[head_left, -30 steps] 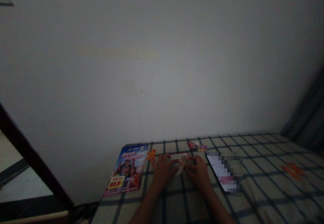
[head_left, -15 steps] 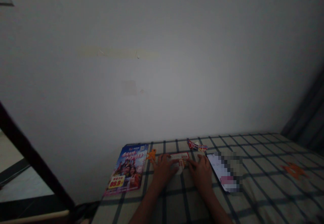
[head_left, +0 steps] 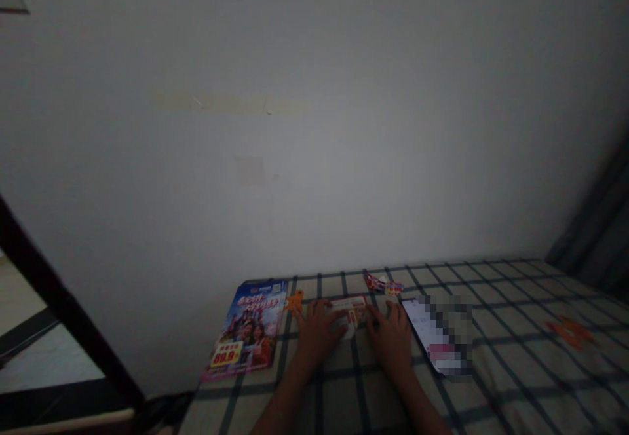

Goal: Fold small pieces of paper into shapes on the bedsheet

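My left hand [head_left: 316, 332] lies flat on the checked bedsheet [head_left: 501, 369], fingers stretched over the left part of a small red-and-white paper sheet [head_left: 350, 308]. My right hand [head_left: 392, 335] lies flat beside it, fingers stretched forward and touching the paper's right end. Both hands press the paper down near the wall; neither grips anything.
A colourful flyer [head_left: 250, 328] lies left of my hands at the bed's edge. A small orange paper shape [head_left: 294, 301] and a folded red-blue paper piece [head_left: 382, 283] lie near the wall. A phone [head_left: 435, 337] lies to the right. Another orange shape [head_left: 569, 330] sits far right. A dark bed frame bar [head_left: 54, 304] crosses at left.
My right hand has gone from curled fingers on the paper to fingers laid flat and stretched forward. The left hand has barely moved.
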Action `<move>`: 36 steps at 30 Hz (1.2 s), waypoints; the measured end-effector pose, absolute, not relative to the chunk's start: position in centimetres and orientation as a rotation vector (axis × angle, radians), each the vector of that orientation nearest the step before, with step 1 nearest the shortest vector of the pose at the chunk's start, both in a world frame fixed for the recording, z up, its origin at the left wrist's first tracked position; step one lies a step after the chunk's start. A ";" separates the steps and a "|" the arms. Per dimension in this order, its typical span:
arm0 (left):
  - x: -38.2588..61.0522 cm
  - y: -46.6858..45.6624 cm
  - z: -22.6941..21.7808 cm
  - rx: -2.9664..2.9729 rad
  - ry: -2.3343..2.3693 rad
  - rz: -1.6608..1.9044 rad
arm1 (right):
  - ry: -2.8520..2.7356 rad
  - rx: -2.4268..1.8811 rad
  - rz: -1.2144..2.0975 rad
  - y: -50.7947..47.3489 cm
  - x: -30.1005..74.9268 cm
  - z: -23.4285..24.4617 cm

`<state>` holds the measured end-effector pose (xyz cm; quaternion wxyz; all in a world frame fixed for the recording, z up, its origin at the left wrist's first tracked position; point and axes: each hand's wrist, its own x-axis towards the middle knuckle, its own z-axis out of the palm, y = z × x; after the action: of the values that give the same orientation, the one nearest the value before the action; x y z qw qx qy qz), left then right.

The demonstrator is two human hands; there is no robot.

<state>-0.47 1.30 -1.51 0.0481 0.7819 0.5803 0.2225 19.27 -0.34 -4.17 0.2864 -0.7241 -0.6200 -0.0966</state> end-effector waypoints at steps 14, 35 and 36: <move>-0.8 1.2 -1.8 2.457 1.683 0.675 | -2.048 -1.395 -0.134 0.1 19.7 -4.5; -2.3 1.9 -0.9 2.429 1.469 0.665 | -2.057 -1.392 -0.149 0.2 19.5 -4.6; -2.2 1.8 -0.9 2.431 1.468 0.674 | -2.062 -1.383 -0.157 0.2 19.5 -4.6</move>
<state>-2.24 1.83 -0.86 0.1112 0.8278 0.4999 0.2293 19.46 0.19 -4.61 0.3211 -0.5265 -0.7849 -0.0599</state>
